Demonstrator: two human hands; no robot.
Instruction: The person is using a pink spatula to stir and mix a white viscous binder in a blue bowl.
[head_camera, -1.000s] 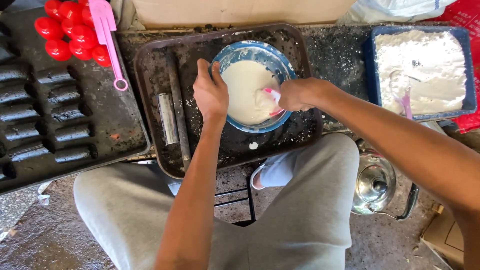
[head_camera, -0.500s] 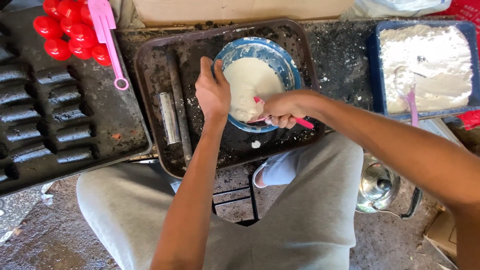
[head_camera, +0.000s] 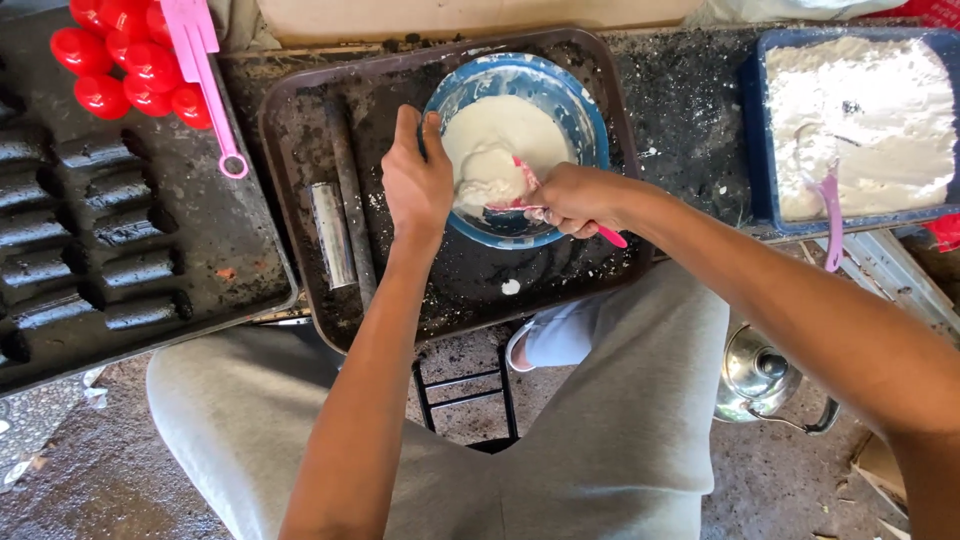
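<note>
A blue bowl (head_camera: 590, 120) of white batter (head_camera: 510, 130) stands on a dark, soot-stained tray (head_camera: 300, 120). My left hand (head_camera: 418, 185) grips the bowl's left rim. My right hand (head_camera: 572, 198) holds a pink spatula (head_camera: 612, 236) whose blade lifts a lump of thick white batter (head_camera: 490, 180) at the bowl's near side. Two metal tubes (head_camera: 330, 235) lie on the tray to the left of the bowl.
At the left, a black tray (head_camera: 230, 240) holds several dark charred tubes (head_camera: 120, 195), red plastic cups (head_camera: 120, 60) and a pink spatula (head_camera: 205, 75). A blue tub (head_camera: 755, 140) of white flour with a pink scoop (head_camera: 832, 215) stands right. A metal kettle (head_camera: 760, 375) sits on the floor.
My right hand has drawn the spatula from the bowl's right side toward the near left, gathering a lump of batter. My left hand stays on the rim.
</note>
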